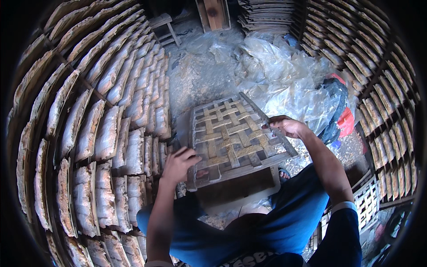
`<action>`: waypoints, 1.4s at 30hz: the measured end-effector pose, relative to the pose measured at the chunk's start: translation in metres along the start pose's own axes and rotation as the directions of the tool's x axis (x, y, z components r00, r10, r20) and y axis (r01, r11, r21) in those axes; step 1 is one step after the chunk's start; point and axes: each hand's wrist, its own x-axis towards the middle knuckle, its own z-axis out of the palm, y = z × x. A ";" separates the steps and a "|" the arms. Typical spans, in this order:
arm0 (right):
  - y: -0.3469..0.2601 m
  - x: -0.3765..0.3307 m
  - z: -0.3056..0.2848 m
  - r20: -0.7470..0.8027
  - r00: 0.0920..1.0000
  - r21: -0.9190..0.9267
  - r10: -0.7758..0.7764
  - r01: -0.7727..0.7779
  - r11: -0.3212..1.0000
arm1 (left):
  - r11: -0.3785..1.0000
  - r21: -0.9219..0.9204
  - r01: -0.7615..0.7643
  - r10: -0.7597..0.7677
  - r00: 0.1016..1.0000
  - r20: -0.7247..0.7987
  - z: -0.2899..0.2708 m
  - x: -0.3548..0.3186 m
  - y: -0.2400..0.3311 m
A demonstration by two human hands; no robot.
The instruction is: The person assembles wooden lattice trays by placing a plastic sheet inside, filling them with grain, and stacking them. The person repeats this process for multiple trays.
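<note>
A square woven bamboo tray (231,129) with a slatted rim lies in front of me, tilted a little, above a pale box-like support (240,191) between my knees. My left hand (180,162) rests at the tray's left rim with its fingers curled over the edge; slight blur softens it. On the opposite side, my right hand (289,127) grips the dark wooden slat (258,109) along the right rim between thumb and fingers. Wide flat strips cross over and under each other with square gaps. The underside of the tray is hidden.
Racks of stacked, pale-crusted slabs (106,133) rise close on my left; similar racks (378,102) stand on the right. Crumpled clear plastic sheeting (280,71) covers the floor ahead, beside dark and red cloth (340,107). A small stool (164,29) and stacked flat sheets (267,15) are farther off.
</note>
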 end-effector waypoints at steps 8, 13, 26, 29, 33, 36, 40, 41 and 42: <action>0.029 0.031 0.007 -0.096 0.986 -0.392 0.139 -0.166 0.905 | 0.976 0.084 0.199 -0.216 0.913 0.347 0.015 -0.024 0.011; 0.048 0.046 0.014 -0.160 0.980 -0.523 0.115 -0.183 0.833 | 0.967 0.127 0.219 -0.253 0.856 0.450 0.041 -0.040 0.020; 0.036 0.049 0.030 -0.213 0.960 -0.503 0.179 -0.265 0.823 | 0.952 0.273 0.136 -0.256 0.843 0.473 0.104 -0.067 0.024; 0.057 0.047 0.018 -0.141 0.977 -0.491 0.160 -0.210 0.845 | 0.940 0.303 0.154 -0.294 0.816 0.497 0.101 -0.061 0.026; 0.076 0.048 0.012 -0.081 0.993 -0.371 0.089 -0.113 0.922 | 0.924 0.345 0.163 -0.335 0.779 0.530 0.107 -0.063 0.031; 0.065 0.046 0.031 -0.207 0.972 -0.454 0.113 -0.198 0.869 | 0.934 0.322 0.158 -0.317 0.784 0.534 0.120 -0.070 0.027; 0.042 0.047 0.061 -0.198 0.952 -0.765 0.234 -0.300 0.571 | 0.943 0.285 0.171 -0.306 0.783 0.542 0.133 -0.076 0.026; 0.046 0.055 0.065 -0.195 0.957 -0.853 0.214 -0.273 0.445 | 0.947 0.276 0.162 -0.290 0.801 0.524 0.136 -0.082 0.024; 0.050 0.059 0.063 -0.190 0.961 -0.862 0.203 -0.262 0.434 | 0.952 0.264 0.154 -0.272 0.819 0.505 0.145 -0.087 0.021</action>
